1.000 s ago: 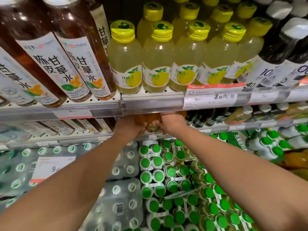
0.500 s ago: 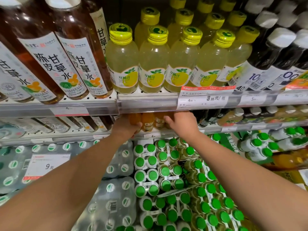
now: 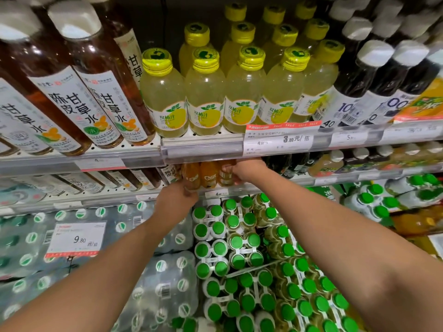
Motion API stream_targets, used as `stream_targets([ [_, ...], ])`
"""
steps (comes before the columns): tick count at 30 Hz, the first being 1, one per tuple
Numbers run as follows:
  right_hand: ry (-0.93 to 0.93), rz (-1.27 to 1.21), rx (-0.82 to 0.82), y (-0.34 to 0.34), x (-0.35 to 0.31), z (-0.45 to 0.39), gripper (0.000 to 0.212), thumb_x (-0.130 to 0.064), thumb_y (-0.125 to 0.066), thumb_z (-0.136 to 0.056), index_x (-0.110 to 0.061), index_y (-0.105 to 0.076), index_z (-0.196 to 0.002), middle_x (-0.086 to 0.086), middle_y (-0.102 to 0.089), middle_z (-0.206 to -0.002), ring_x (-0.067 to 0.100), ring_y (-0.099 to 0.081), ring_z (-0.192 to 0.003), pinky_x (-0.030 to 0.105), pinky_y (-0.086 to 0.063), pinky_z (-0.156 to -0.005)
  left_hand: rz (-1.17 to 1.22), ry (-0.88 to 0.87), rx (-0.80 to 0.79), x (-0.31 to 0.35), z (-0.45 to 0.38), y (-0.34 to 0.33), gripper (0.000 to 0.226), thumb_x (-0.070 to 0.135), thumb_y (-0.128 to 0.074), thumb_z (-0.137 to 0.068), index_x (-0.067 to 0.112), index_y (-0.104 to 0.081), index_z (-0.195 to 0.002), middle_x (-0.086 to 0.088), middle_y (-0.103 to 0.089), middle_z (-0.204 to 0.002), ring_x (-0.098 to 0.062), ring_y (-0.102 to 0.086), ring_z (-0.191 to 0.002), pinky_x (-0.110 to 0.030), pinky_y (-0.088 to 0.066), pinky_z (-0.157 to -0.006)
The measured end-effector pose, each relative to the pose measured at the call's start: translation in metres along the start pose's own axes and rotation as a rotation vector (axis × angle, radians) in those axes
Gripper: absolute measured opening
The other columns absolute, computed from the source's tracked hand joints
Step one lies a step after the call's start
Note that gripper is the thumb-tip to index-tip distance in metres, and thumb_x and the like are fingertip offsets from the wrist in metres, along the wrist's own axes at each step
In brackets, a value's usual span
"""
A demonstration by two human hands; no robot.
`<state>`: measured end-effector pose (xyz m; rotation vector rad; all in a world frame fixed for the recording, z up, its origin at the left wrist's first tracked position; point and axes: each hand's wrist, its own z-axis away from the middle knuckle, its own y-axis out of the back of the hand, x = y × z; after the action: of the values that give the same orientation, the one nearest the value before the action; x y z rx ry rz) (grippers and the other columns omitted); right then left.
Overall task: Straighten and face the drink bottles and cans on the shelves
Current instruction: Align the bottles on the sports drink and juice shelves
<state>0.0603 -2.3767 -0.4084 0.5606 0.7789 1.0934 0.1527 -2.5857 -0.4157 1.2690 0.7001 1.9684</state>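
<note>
Three orange drink bottles (image 3: 208, 174) stand side by side at the front of the middle shelf, under the upper shelf's price rail. My left hand (image 3: 176, 200) sits at the foot of the leftmost orange bottle (image 3: 191, 177), fingers curled against its base. My right hand (image 3: 243, 170) grips the rightmost orange bottle (image 3: 226, 175) from the right side. The bottles' tops are hidden behind the rail.
The upper shelf (image 3: 201, 149) carries brown tea bottles (image 3: 96, 97), yellow-capped juice bottles (image 3: 206, 92) and dark bottles with white caps (image 3: 374, 75). Below lie shrink-wrapped water packs (image 3: 165, 283) and green-capped bottle packs (image 3: 239, 259). A 9.80 price tag (image 3: 76, 239) hangs lower left.
The view has tilted up a little. My left hand dropped lower, to the base of the leftmost orange bottle. Three orange bottles now show side by side between my hands.
</note>
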Motion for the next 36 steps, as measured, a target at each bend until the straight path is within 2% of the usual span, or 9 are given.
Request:
stream_targets([
  [3, 0.109, -0.021, 0.091, 0.0, 0.006, 0.009, 0.059, -0.063, -0.063, -0.091, -0.013, -0.061, -0.121, 0.008, -0.07, -0.118, 0.03, -0.067, -0.107, 0.041, -0.056, -0.094, 0.011, 0.005, -0.013, 0.006, 0.004, -0.005, 0.033, 0.037, -0.062, -0.085, 0.032, -0.068, -0.117, -0.005, -0.076, -0.091, -0.027, -0.069, -0.093, -0.034, -0.056, -0.083],
  [8, 0.188, 0.376, 0.385, 0.009, 0.031, 0.029, 0.047, -0.048, -0.044, -0.104, -0.008, -0.061, -0.122, 0.014, -0.066, -0.119, 0.035, -0.063, -0.111, 0.038, -0.047, -0.077, 0.012, -0.024, -0.046, 0.009, 0.005, -0.008, 0.033, 0.028, -0.067, -0.089, 0.027, -0.066, -0.122, -0.003, -0.075, -0.1, -0.025, -0.068, -0.095, -0.032, -0.053, -0.082],
  [14, 0.021, 0.047, 0.189, 0.021, 0.036, -0.001, 0.045, -0.053, -0.051, -0.095, -0.031, -0.058, -0.133, 0.0, -0.064, -0.136, 0.029, -0.063, -0.119, 0.043, -0.054, -0.098, -0.021, -0.049, -0.057, 0.016, 0.012, -0.018, 0.025, 0.03, -0.066, -0.091, 0.025, -0.069, -0.115, 0.001, -0.073, -0.092, -0.022, -0.068, -0.089, -0.032, -0.054, -0.083],
  [19, -0.118, -0.146, -0.01, 0.015, 0.049, -0.028, 0.05, -0.057, -0.061, -0.092, -0.016, -0.063, -0.122, 0.005, -0.074, -0.11, 0.027, -0.072, -0.105, 0.043, -0.057, -0.096, -0.258, -0.538, 0.12, 0.046, 0.027, -0.017, 0.032, 0.022, -0.068, -0.089, 0.024, -0.069, -0.121, 0.0, -0.068, -0.118, -0.027, -0.061, -0.105, -0.042, -0.053, -0.086],
  [21, -0.106, -0.03, 0.022, 0.017, 0.05, -0.029, 0.057, -0.066, -0.06, -0.088, -0.022, -0.061, -0.124, 0.006, -0.068, -0.118, 0.03, -0.065, -0.119, 0.043, -0.054, -0.101, -0.424, -0.779, 0.261, 0.061, 0.029, -0.013, 0.036, 0.017, -0.072, -0.081, 0.019, -0.069, -0.117, -0.006, -0.062, -0.131, -0.033, -0.055, -0.115, -0.049, -0.051, -0.09],
  [24, -0.031, 0.011, 0.068, 0.02, 0.05, -0.02, 0.053, -0.058, -0.062, -0.089, -0.023, -0.059, -0.128, 0.008, -0.063, -0.136, 0.032, -0.061, -0.123, 0.045, -0.055, -0.1, -0.551, -0.877, 0.303, 0.074, 0.034, -0.011, 0.047, 0.017, -0.074, -0.077, 0.015, -0.066, -0.124, -0.013, -0.055, -0.142, -0.037, -0.052, -0.124, -0.052, -0.045, -0.099],
  [29, 0.193, 0.05, 0.248, 0.021, 0.068, 0.004, 0.059, -0.055, -0.063, -0.093, -0.02, -0.052, -0.139, 0.009, -0.061, -0.133, 0.034, -0.06, -0.118, 0.041, -0.053, -0.092, -0.622, -1.093, 0.413, 0.084, 0.05, -0.005, 0.039, 0.007, -0.07, -0.078, 0.011, -0.071, -0.117, -0.012, -0.06, -0.138, -0.035, -0.054, -0.128, -0.049, -0.047, -0.097],
  [33, 0.182, 0.221, 0.479, 0.028, 0.091, 0.023, 0.042, -0.046, -0.052, -0.1, -0.01, -0.064, -0.118, 0.013, -0.069, -0.114, 0.036, -0.064, -0.105, 0.039, -0.05, -0.079, -0.692, -1.04, 0.531, 0.106, 0.053, 0.003, 0.048, 0.007, -0.051, -0.086, 0.006, -0.061, -0.133, -0.017, -0.045, -0.153, -0.038, -0.042, -0.142, -0.054, -0.039, -0.108],
  [36, 0.102, 0.076, 0.346, 0.034, 0.094, 0.021, 0.049, -0.052, -0.056, -0.098, -0.012, -0.062, -0.125, 0.012, -0.069, -0.118, 0.035, -0.066, -0.106, 0.041, -0.055, -0.085, -0.764, -0.871, 0.431, 0.109, 0.047, 0.004, 0.07, 0.011, -0.056, -0.082, 0.007, -0.043, -0.15, -0.012, -0.027, -0.164, -0.035, -0.026, -0.151, -0.053, -0.028, -0.118],
])
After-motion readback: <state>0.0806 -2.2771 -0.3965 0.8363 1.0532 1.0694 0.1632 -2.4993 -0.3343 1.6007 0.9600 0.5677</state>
